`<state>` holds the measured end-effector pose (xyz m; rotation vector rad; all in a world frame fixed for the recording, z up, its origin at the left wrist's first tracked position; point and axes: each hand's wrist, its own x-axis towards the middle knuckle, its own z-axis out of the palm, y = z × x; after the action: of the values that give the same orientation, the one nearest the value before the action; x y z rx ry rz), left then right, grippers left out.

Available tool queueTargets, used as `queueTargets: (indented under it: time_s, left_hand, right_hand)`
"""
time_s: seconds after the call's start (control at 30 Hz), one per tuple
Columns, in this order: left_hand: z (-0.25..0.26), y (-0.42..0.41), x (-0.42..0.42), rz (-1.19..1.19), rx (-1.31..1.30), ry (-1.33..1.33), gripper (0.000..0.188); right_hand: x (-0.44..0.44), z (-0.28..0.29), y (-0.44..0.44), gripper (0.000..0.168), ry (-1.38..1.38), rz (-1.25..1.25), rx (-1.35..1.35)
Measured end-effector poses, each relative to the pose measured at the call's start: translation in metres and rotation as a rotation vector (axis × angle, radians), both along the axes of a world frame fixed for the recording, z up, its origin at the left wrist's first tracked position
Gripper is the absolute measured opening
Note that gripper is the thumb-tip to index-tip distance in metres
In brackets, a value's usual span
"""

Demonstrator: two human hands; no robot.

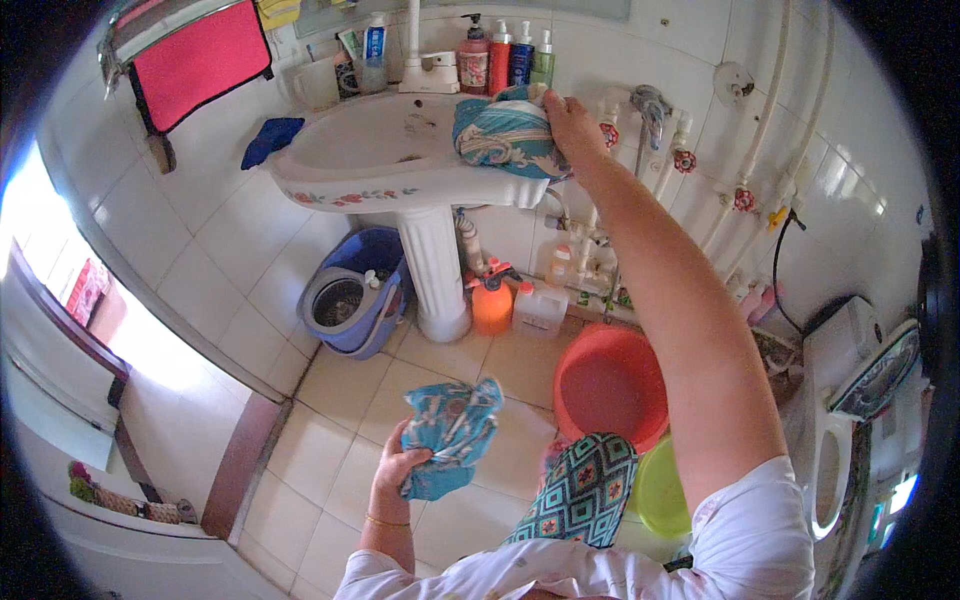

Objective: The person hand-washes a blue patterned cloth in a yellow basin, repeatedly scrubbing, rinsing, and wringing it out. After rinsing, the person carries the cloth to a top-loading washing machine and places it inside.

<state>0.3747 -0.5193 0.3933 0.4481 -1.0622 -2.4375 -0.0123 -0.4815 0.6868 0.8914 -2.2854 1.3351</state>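
Note:
My left hand grips a bunched blue-and-white patterned cloth, held above the tiled floor with the thumb across it. At the sink's right end, my right hand is on a second folded cloth, teal with white stripes and scrolls. That cloth lies over the right side of the white pedestal sink, which has red flowers painted on its front. My right fingertips are partly hidden behind the cloth's upper edge. Part of the basin and its drain show to the left of the cloth.
Pump bottles line the sink's back ledge, and a dark blue cloth hangs at its left edge. Below stand a blue mop bucket, an orange spray bottle and a jug. A red basin and green basin sit beside my leg.

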Motion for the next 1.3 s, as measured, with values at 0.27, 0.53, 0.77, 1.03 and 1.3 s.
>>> queueTargets:
  time_s: [0.27,0.53,0.77,1.03,1.3]
  left_hand:
    - [0.018,0.046,-0.064,-0.295,-0.134,0.038,0.073]
    - [0.090,0.089,-0.172,-0.232,-0.465,0.186,0.068]
    - [0.187,-0.013,-0.155,0.207,-1.339,0.198,0.060]
    - [0.242,-0.064,-0.166,0.123,-1.771,0.238,0.053]
    - [0.221,-0.081,-0.154,-0.030,-1.168,0.453,0.085]
  right_hand:
    - [0.037,-0.016,0.120,0.054,-0.489,0.284,-0.287]
    - [0.060,-0.157,0.315,0.043,-0.790,0.188,-0.261]
    - [0.043,-0.210,0.409,0.048,-0.909,0.083,-0.392]
    - [-0.006,-0.049,0.141,0.093,0.303,0.334,-0.205]
    - [0.009,0.012,0.038,0.069,0.239,0.412,0.390]
